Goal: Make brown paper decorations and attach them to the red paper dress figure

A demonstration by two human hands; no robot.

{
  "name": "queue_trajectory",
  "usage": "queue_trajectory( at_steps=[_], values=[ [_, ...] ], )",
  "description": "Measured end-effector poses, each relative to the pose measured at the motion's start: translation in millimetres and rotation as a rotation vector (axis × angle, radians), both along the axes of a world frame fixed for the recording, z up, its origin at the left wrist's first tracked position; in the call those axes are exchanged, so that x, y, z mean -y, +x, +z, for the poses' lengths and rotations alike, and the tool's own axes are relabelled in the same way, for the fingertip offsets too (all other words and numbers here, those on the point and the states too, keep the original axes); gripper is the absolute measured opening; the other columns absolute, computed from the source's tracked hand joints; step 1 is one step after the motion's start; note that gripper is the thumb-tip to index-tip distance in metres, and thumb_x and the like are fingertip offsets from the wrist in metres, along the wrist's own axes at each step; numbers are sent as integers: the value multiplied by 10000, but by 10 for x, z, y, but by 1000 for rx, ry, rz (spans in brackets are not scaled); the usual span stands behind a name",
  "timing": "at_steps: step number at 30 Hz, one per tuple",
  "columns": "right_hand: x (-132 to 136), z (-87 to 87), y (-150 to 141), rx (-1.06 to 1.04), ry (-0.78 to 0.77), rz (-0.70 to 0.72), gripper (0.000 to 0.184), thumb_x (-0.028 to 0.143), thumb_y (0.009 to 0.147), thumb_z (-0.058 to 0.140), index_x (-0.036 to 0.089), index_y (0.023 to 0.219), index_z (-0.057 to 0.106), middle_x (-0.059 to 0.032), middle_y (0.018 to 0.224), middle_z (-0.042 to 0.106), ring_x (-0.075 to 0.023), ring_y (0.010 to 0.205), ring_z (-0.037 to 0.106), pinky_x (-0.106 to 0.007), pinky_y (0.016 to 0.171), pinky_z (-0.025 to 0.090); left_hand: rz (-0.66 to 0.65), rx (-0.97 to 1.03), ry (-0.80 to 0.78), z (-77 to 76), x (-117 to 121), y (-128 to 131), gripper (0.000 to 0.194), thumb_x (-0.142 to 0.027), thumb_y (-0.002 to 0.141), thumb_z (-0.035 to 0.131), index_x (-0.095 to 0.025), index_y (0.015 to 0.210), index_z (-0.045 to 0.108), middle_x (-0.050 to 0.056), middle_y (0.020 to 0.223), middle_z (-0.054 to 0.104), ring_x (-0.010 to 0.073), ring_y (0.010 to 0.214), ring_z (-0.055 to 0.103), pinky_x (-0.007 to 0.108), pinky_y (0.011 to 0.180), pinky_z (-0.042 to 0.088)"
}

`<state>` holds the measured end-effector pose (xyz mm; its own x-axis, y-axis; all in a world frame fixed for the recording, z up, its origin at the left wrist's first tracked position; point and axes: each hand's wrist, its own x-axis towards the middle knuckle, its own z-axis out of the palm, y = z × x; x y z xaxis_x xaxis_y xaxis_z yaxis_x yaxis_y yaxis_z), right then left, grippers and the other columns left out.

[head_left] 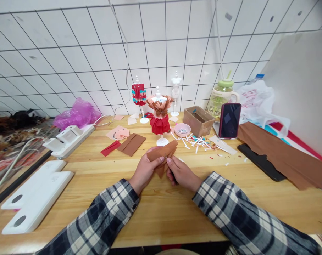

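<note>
Both hands meet over the wooden table (177, 209) near its middle, closed on a folded piece of brown paper (163, 151). My left hand (145, 170) pinches the paper's left side with thumb and fingers. My right hand (182, 173) grips its lower right part; a dark thin object seems to lie under its fingers, but I cannot make it out. Just behind the paper stands a small white mannequin (160, 118) dressed in a red paper skirt and a brown pleated top.
Two more mini mannequins (139, 94) (176, 88) stand by the tiled wall. Paper pieces (131, 143), scraps (200, 141), a pink dish (182, 129), a cardboard box (198, 121), a propped phone (229, 120), a green-lidded jug (221, 96), brown sheets (283, 156), and white devices (35, 198) surround the hands.
</note>
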<state>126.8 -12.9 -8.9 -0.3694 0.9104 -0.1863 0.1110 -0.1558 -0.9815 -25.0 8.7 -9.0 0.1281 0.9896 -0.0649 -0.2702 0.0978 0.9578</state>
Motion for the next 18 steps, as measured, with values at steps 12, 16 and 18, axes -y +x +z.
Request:
queue_trajectory(
  at_steps=[12,16,18],
  values=[
    [-6,22,-3,30,-10,8,291,467,969,318,234,797,336,99,490,453,-82,344,442,-189,344,384,-19,5,-2,35,22,-6,502,-262,676,780,-185,1134,590,65,1088,683,204,936,636,321,855,469],
    [-1,14,-2,40,-1,9,298,471,967,322,232,788,336,96,490,465,-82,340,442,-192,345,379,-30,29,-21,38,17,-11,430,-276,707,754,-182,1097,601,56,1032,697,190,871,646,312,814,479],
    [4,10,-2,34,-15,9,312,494,961,325,232,792,341,94,491,480,-83,340,451,-194,350,382,-31,19,-25,44,13,-10,409,-264,689,768,-185,1058,610,35,960,704,177,821,644,299,784,481]
  ],
)
